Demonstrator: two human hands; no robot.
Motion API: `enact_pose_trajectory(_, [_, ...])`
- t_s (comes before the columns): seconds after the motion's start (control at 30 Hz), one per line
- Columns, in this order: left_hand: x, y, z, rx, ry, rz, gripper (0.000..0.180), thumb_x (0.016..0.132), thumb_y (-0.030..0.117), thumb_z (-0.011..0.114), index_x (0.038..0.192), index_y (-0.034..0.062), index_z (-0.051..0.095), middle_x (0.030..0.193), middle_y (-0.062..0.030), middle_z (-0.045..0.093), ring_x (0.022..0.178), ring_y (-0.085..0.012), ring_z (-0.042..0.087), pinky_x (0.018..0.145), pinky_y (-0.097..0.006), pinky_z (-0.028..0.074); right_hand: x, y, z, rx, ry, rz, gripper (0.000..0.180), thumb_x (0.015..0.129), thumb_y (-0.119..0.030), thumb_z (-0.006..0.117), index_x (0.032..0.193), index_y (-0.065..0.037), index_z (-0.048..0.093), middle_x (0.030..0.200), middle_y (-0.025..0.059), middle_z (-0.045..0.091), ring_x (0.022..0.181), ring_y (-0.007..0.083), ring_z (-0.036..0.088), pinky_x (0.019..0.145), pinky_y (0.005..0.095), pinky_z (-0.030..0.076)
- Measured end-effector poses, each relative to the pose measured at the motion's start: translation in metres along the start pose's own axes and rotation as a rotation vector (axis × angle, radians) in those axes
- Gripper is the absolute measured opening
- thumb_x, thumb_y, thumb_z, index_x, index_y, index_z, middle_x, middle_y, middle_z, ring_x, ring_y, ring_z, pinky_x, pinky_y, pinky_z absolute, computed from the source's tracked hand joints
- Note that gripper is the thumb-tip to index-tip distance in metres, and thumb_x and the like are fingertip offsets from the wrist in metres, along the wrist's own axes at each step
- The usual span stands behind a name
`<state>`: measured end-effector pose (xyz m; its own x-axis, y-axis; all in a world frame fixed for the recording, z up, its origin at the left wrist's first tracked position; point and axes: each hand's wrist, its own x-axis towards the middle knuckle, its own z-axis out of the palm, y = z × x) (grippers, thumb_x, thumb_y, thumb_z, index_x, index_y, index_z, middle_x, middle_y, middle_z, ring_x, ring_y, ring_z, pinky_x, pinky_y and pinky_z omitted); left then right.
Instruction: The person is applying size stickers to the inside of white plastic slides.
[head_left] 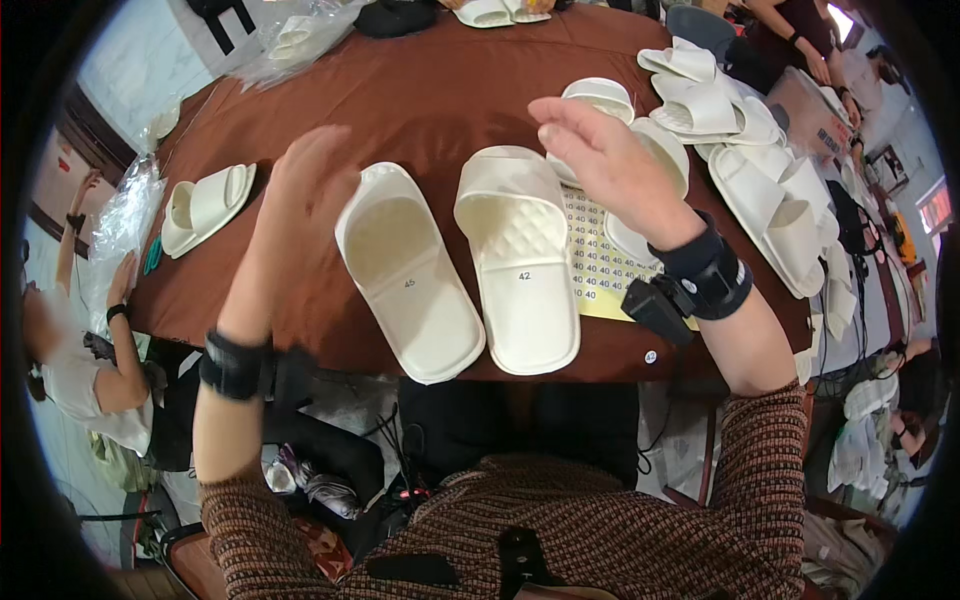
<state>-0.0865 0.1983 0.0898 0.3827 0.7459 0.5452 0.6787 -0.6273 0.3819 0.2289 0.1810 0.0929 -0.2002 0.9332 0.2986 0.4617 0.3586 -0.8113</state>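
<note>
Two cream slide slippers lie side by side on the brown-covered table before me, toe ends away from me. The left slipper (420, 310) is tilted outward, and the right slipper (528, 310) points nearly straight ahead; each has a small printed size label on its insole. My left hand (308, 185), slightly blurred, is raised beside the left slipper's toe with fingers stretched out, holding nothing. Beyond the right slipper's toe, my right hand (615, 170) hovers with fingers extended, also without anything in it. Beneath its wrist lies a yellow sheet of round stickers (600, 275), partly covered by more slippers (665, 150).
A single slipper (208, 210) rests at the left, near clear plastic wrapping (125, 220) and a seated co-worker's hand (122, 280). Slippers are heaped (775, 200) on the right. One loose round sticker (651, 357) sits near the table's front edge. Other people work around the table.
</note>
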Motion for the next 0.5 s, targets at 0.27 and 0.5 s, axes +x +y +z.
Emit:
enact_pose_trajectory(0.27, [-0.094,0.094,0.019,0.043,-0.140,0.172,0.053,0.071,0.014,0.076,0.120,0.0047,0.058,0.128,-0.0156,0.052,0.120,-0.0372,0.048,0.100,-0.049,0.035,-0.055,-0.009,0.006,0.044,0.010,-0.133,0.022,0.092,-0.009,0.056,0.108,0.004,0.060,0.094,0.0127,0.068,0.088,0.0181,0.065,0.079,0.0301,0.051])
enact_pose_trajectory(0.5, [-0.084,0.111,0.045,0.011,-0.223,0.289,0.052,0.070,0.031,0.080,0.114,0.0101,0.062,0.122,-0.0097,0.055,0.116,-0.0338,0.049,0.096,-0.051,0.039,-0.089,-0.009,0.024,-0.053,0.033,-0.176,0.015,0.087,-0.001,0.058,0.101,0.002,0.060,0.092,0.0160,0.065,0.085,0.0315,0.063,0.077,0.0368,0.049])
